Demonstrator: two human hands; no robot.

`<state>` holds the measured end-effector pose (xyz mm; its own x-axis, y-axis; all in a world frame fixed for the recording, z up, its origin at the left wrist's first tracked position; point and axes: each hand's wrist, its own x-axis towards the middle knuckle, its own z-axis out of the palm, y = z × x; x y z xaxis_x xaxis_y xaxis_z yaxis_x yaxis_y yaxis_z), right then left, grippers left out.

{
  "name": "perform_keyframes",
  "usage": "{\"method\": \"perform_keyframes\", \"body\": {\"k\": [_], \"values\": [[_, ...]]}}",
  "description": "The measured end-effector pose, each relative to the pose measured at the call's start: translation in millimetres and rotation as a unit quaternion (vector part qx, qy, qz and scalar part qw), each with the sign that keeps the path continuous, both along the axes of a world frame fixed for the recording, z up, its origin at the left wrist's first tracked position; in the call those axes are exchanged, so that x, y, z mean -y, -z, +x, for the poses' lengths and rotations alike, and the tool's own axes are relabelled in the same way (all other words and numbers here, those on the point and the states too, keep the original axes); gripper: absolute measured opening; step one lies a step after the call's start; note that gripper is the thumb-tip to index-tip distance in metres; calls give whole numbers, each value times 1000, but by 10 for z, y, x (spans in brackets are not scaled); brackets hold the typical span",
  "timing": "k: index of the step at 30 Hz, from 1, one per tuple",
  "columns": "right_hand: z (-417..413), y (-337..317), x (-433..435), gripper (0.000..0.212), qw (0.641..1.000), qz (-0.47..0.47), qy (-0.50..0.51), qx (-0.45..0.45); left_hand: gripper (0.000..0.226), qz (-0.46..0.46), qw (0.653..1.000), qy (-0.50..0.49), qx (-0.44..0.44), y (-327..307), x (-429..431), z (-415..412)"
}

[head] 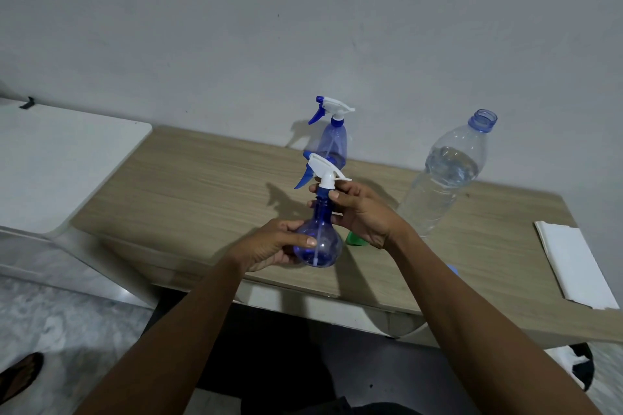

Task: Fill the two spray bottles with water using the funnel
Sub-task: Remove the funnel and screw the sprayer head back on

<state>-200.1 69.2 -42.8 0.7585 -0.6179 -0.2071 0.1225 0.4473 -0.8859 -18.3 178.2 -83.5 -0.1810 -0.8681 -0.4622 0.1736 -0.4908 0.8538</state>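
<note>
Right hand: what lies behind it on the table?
Only an edge of a green object shows under the right hand; the rest is covered, so its shape cannot be told.

Near spray bottle [318, 242]: translucent blue, round bulb body, white head with blue trigger screwed on, nozzle pointing left, dip tube visible inside, looks empty. It's upright above the front edge of the table [188, 185], left hand [269, 246] gripping the bulb, right hand [364, 216] pinching the neck collar. Far spray bottle [333, 141]: tapered blue body, same head, still on, standing at the back by the wall. Water bottle [445, 178]: clear, uncapped, over half full, standing to the right. Green plastic piece [353, 239] on the table, mostly hidden behind the right hand, shape unclear.
</note>
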Motion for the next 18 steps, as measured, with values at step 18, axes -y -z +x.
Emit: {"method": "perform_keyframes", "body": {"k": [18], "values": [[120, -110, -9, 21, 972, -169, 147, -66, 70, -61, 994, -79, 42, -102, 66, -113]]}}
